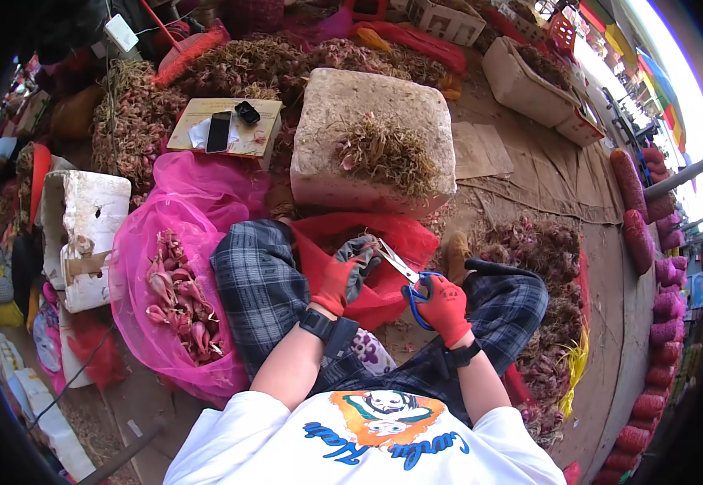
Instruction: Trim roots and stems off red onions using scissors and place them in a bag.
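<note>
My right hand [443,309], in a red glove, grips the blue handles of a pair of scissors [398,262]. Their blades are spread apart and point up and left toward my other hand. My left hand [342,279], in a red and grey glove, is closed with its fingers curled near the blade tips; what it holds is too small to make out. Both hands are over a red mesh bag [400,234] spread between my knees. Left of my leg, a pink mesh bag [145,267] lies open with trimmed shallots [185,299] in it.
Ahead stands a white foam box [371,97] with dry trimmings [392,153] on top. A phone [218,132] and a small black case [247,112] rest on a carton [266,121]. Untrimmed shallots [541,283] are heaped at right; filled red sacks [638,242] line the far right.
</note>
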Motion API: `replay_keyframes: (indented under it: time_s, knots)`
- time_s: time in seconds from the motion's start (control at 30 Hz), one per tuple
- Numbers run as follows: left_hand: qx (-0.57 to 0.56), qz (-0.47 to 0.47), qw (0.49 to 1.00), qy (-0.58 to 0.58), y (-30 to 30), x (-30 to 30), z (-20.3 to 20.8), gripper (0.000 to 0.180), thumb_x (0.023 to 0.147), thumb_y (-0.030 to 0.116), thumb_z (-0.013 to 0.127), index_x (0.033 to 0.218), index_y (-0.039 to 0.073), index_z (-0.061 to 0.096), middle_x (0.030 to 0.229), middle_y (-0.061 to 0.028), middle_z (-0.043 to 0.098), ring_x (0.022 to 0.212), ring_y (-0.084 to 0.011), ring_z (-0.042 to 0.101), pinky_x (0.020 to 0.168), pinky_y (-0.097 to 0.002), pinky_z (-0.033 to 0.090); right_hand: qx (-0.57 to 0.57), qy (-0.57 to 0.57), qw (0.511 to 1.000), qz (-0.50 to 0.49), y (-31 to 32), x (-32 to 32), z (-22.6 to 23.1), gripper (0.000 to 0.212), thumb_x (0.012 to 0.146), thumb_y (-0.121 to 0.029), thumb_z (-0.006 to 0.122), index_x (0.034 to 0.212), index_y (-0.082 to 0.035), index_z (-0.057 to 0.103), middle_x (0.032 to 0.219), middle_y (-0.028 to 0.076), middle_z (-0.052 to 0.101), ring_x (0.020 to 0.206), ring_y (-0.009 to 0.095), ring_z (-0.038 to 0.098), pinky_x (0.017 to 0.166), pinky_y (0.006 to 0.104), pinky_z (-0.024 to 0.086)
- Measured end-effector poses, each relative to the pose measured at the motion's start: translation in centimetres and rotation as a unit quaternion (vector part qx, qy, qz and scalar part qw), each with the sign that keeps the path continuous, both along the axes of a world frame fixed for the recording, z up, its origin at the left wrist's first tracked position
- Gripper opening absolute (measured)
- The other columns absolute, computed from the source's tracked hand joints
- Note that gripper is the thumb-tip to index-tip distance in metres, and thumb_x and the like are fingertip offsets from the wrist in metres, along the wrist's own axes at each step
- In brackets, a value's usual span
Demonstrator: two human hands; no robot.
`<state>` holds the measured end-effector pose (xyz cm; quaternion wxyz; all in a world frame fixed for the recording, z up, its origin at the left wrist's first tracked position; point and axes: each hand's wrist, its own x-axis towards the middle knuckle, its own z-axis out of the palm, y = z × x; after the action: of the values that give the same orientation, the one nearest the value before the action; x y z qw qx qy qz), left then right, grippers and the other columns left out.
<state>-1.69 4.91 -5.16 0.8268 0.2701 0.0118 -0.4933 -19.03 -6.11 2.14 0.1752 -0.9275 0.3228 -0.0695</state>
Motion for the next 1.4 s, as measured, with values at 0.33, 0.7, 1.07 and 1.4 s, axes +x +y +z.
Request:
replay_keyframes:
  time_s: [0.33,0.7,1.07,1.4]
  knots:
    - [-0.005,-0.012,1.000,0.020,0.3,-0.5,-0.8,0.025,0.085,-0.002,0.055,0.109,0.004,0.055,0.097,-0.0042,0.060,0.083,-0.0146,0.061,0.075,-0.0263,0.054,-0.064,0.130,0.989,-0.017,0.4,0.3,-2.1,0.044,0.074,-0.047,0.061,0.099,-0.012,0.058,0.088,0.010,0.063,0.079,0.027,0.062,0.065,0.0395,0.047]
    - [0.027,-0.007,0.993,0.110,0.7,-1.4,0.3,0.018,0.083,-0.002,0.058,0.100,0.004,0.055,0.091,-0.0064,0.061,0.080,-0.0161,0.062,0.077,-0.0282,0.054,-0.072,0.116,0.990,-0.033,1.2,0.7,-2.5,0.054,0.076,-0.059,0.056,0.105,-0.014,0.057,0.094,0.011,0.059,0.083,0.029,0.061,0.069,0.0401,0.047]
    - [0.091,0.044,0.993,-0.056,0.1,-2.0,0.1,0.023,0.081,-0.007,0.056,0.103,0.001,0.055,0.093,-0.0066,0.060,0.080,-0.0144,0.061,0.074,-0.0277,0.054,-0.037,0.135,0.990,-0.026,1.0,0.7,-3.0,0.049,0.077,-0.056,0.054,0.096,-0.011,0.061,0.085,0.013,0.063,0.079,0.029,0.062,0.069,0.0399,0.048]
    - [0.061,0.013,0.991,-0.122,0.4,-1.2,-1.0,0.035,0.079,-0.012,0.053,0.112,0.000,0.053,0.103,-0.0082,0.060,0.090,-0.0147,0.060,0.082,-0.0264,0.050,0.228,0.123,0.962,-0.087,-0.5,-0.1,-3.6,0.051,0.076,-0.057,0.059,0.084,-0.006,0.066,0.070,0.018,0.060,0.067,0.032,0.062,0.061,0.0414,0.046]
